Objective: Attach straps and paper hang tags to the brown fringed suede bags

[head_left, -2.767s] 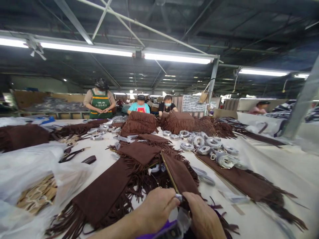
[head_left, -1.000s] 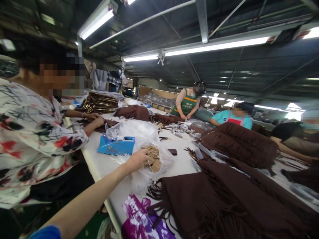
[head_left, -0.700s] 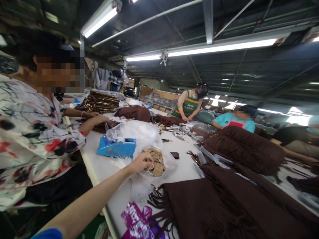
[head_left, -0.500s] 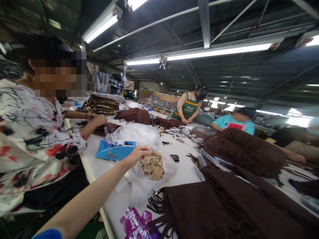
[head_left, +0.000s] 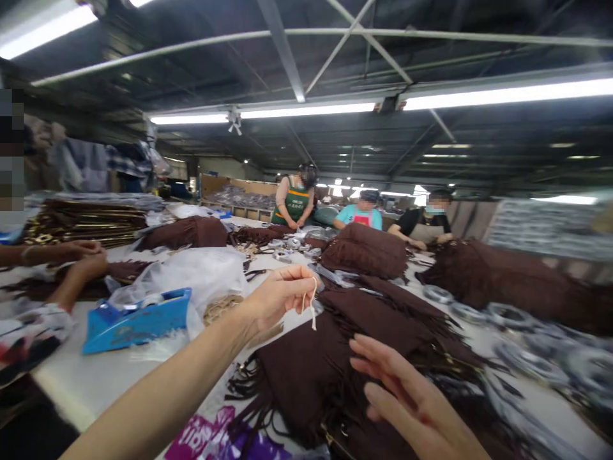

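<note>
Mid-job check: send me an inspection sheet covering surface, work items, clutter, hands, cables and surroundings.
Surface: white table, largely covered.
Job's things: white string, its other end hidden; brown fringed pieces.
Clutter: blue tape dispenser, plastic bag, purple packaging.
Hands: left hand pinches the string; right hand open, nothing seen in it.
Cables: nothing seen.
Surroundings: co-worker in green apron and others around; tube light overhead.

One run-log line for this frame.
left hand: pinching pale cord | right hand: open, near brown fringed piece | blue tape dispenser: on white table
</note>
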The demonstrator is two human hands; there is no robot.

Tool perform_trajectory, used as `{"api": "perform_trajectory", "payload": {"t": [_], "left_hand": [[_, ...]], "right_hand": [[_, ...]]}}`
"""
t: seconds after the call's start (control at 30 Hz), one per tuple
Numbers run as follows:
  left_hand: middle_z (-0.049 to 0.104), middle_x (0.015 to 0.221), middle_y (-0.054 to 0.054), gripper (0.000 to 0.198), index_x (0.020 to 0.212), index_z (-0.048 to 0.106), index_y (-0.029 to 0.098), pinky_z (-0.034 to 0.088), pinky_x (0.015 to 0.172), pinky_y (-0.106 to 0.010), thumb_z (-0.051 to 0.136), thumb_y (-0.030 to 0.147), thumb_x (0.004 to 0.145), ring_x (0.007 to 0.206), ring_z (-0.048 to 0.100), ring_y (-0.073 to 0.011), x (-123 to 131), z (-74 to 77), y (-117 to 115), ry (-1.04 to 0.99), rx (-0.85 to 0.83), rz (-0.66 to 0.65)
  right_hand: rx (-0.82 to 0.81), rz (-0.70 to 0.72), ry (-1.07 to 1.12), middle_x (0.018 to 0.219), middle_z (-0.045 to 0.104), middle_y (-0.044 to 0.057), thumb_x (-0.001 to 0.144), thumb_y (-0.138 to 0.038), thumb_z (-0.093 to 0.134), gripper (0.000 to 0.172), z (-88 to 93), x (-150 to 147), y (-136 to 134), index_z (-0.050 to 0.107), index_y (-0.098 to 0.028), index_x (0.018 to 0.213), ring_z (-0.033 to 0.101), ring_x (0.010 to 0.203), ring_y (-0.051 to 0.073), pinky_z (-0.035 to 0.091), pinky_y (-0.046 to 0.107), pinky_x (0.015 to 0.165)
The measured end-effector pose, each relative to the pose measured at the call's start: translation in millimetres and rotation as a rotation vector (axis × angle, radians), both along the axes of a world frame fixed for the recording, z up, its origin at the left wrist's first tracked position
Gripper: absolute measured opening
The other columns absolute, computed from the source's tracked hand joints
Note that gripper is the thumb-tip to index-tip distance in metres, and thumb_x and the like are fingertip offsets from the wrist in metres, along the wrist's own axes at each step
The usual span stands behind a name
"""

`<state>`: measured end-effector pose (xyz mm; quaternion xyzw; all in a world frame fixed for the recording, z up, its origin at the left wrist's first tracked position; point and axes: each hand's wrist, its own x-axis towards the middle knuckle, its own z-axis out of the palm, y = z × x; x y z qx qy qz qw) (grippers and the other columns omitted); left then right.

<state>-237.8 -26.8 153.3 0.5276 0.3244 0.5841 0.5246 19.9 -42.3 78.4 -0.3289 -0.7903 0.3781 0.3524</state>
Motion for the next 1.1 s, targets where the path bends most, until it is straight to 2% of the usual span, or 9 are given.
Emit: {"api": "perform_trajectory", "payload": {"t": [0.07,0.13,0.23,0.37,0.53,0.7,0.83,0.97,1.1], "left_hand": [[0.058,0.062,0.002,0.031,0.076,0.061,0.013,0.04,0.05,-0.018,0.082,0.033,0.066,0.05,0.051,-0.0063,36,-7.9,3,-0.024,-0.05,-0.125],[0.059,0.062,0.002,0.03,0.077,0.061,0.013,0.041,0.051,-0.019,0.081,0.033,0.067,0.051,0.053,-0.0072,67,-19.5,5,-0.024,-0.094,-0.209],[0.057,0.06,0.003,0.028,0.076,0.061,0.014,0.039,0.048,-0.018,0.079,0.034,0.067,0.049,0.051,-0.007,106,-36.6,8,0.002,-0.138,-0.274],[0.054,0.059,0.005,0.026,0.077,0.061,0.014,0.03,0.042,-0.018,0.075,0.034,0.069,0.044,0.043,-0.0049,136,-48.5,12,0.072,-0.138,-0.312],[0.059,0.062,0.002,0.019,0.077,0.066,0.013,0.034,0.049,-0.019,0.072,0.03,0.071,0.051,0.047,-0.0075,155,-44.7,18,0.366,-0.057,-0.424],[0.065,0.11,-0.006,0.035,0.11,0.065,0.017,0.044,0.081,-0.028,0.07,0.03,0.078,0.093,0.058,-0.0174,200,-41.0,0,0.277,0.088,-0.585],[0.064,0.089,-0.004,0.032,0.098,0.065,0.015,0.042,0.075,-0.026,0.075,0.033,0.074,0.078,0.055,-0.0144,251,-62.9,-28,0.131,-0.009,-0.878],[0.049,0.057,0.002,0.035,0.07,0.062,0.013,0.033,0.057,-0.021,0.077,0.044,0.072,0.054,0.041,-0.0071,282,-98.2,-45,-0.004,-0.259,-0.954],[0.057,0.071,-0.002,0.036,0.074,0.064,0.013,0.037,0.055,-0.021,0.081,0.043,0.064,0.056,0.048,-0.0077,286,-124.7,-46,-0.075,-0.457,-0.916]], "right_hand": [[-0.175,-0.006,0.243,0.135,0.056,0.011,0.085,-0.051,0.062,0.054,15.6,-9,-3,0.05,-0.028,0.132,0.057,0.121,0.027,0.059,0.035,0.081],[-0.231,-0.037,0.291,0.111,0.067,0.012,0.081,-0.05,0.066,0.051,23.6,-12,-4,0.055,-0.021,0.121,0.066,0.101,0.026,0.059,0.03,0.065],[-0.257,-0.108,0.199,0.074,0.065,0.002,0.079,-0.046,0.063,0.032,19.7,3,-2,0.061,-0.018,0.093,0.066,0.065,0.019,0.049,0.023,0.044],[-0.172,-0.205,-0.008,0.06,0.058,-0.003,0.083,-0.037,0.053,0.022,15.4,56,-6,0.058,-0.018,0.072,0.056,0.051,0.013,0.045,0.022,0.049],[0.123,-0.365,-0.144,0.069,0.06,-0.001,0.084,-0.037,0.057,0.026,44.8,127,-22,0.058,-0.021,0.064,0.055,0.067,0.016,0.04,0.025,0.058],[0.118,-0.352,-0.048,0.102,0.061,0.003,0.083,-0.035,0.061,0.033,65.2,151,-43,0.053,-0.018,0.056,0.05,0.065,0.011,0.036,0.024,0.055],[-0.085,-0.359,0.275,0.087,0.065,0.003,0.078,-0.036,0.07,0.031,58.0,159,-53,0.058,-0.017,0.056,0.048,0.055,0.009,0.035,0.02,0.047],[-0.427,-0.364,0.653,0.06,0.054,-0.003,0.067,-0.048,0.082,0.037,41.3,179,-66,0.062,-0.017,0.061,0.03,0.038,0.004,0.015,0.014,0.031],[-0.492,-0.412,0.78,0.067,0.058,0.001,0.063,-0.053,0.085,0.041,19.0,211,-86,0.065,-0.018,0.066,0.047,0.049,0.008,0.034,0.014,0.037]]}}
